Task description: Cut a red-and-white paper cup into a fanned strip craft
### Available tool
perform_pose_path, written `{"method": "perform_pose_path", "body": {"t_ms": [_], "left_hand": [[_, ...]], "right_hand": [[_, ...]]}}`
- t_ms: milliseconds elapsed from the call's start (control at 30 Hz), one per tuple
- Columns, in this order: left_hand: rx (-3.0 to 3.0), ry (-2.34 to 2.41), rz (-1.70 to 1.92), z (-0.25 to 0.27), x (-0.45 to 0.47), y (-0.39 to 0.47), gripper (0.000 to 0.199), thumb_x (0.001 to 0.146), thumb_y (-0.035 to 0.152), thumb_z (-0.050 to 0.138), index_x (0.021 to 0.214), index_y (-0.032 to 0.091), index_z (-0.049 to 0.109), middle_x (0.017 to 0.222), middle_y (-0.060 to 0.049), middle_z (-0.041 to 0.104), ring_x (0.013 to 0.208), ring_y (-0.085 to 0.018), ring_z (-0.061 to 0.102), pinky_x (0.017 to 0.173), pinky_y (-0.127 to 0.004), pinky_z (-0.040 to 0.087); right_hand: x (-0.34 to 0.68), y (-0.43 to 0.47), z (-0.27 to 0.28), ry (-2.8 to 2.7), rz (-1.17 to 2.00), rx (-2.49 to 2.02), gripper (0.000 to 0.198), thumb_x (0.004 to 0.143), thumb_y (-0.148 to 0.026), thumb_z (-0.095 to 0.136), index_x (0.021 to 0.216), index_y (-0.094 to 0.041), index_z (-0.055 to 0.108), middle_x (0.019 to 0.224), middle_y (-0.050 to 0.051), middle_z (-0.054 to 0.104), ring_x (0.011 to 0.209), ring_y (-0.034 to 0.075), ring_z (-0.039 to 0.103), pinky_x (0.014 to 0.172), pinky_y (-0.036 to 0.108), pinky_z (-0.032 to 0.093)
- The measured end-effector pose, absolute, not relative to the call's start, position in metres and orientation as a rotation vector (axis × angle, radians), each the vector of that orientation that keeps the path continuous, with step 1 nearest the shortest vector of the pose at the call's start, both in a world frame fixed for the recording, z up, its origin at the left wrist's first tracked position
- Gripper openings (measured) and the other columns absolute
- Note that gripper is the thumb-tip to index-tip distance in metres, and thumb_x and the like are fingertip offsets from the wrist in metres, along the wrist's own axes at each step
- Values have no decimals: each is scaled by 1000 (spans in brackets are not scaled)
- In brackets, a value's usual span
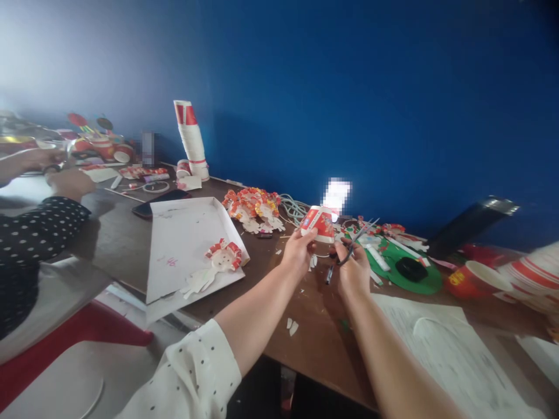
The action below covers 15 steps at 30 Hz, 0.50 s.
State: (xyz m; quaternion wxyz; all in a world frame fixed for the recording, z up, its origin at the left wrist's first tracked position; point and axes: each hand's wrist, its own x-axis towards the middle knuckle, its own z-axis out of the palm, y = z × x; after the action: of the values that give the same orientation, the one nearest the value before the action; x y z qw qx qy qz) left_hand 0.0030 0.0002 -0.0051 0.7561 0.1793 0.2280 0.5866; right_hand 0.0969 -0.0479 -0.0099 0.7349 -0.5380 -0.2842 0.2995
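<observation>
The left hand pinched a red paper cup in its fingers above the brown surface, the right hand gripped scissors, and it looked like cutting time, calling for steady snips.

Best lane's low center, over brown tabletop between the forearms, a few flat scraps there. Held cup and scissors plug its top, white tray walls off center-left, green disc and red-and-yellow cup crowd the right, blue wall stops everything behind.
</observation>
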Motion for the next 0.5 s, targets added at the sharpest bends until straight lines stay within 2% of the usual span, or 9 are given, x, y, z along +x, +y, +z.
{"method": "perform_pose_path", "body": {"t_ms": [133,233,333,500], "left_hand": [[475,511,1316,-6,3,0,39,56,30,86,89,17,69,77,-1,70,62,-8,61,59,-20,44],[527,500,1313,-5,4,-1,36,59,33,84,87,16,69,68,1,66,54,-6,56,56,-20,41],[538,488,1288,-1,3,-4,29,62,29,83,81,14,67,61,2,60,50,-5,51,54,-20,40],[582,457,1214,5,4,-11,17,70,24,76,76,12,65,66,-2,64,56,-9,59,64,-24,48]], "right_hand": [[100,-47,-13,-612,682,-1205,43,63,-40,79,98,-20,62,66,-2,66,60,12,59,49,20,41],[102,-44,-15,-591,731,-1182,45,61,-39,81,96,-21,62,69,-3,66,61,12,60,46,18,41],[101,-43,-16,-589,828,-1115,42,60,-36,82,94,-19,63,73,-1,67,65,13,63,43,17,40],[97,-44,-11,-594,896,-1025,32,63,-32,79,89,-18,66,74,1,67,63,11,61,42,16,39]]}}
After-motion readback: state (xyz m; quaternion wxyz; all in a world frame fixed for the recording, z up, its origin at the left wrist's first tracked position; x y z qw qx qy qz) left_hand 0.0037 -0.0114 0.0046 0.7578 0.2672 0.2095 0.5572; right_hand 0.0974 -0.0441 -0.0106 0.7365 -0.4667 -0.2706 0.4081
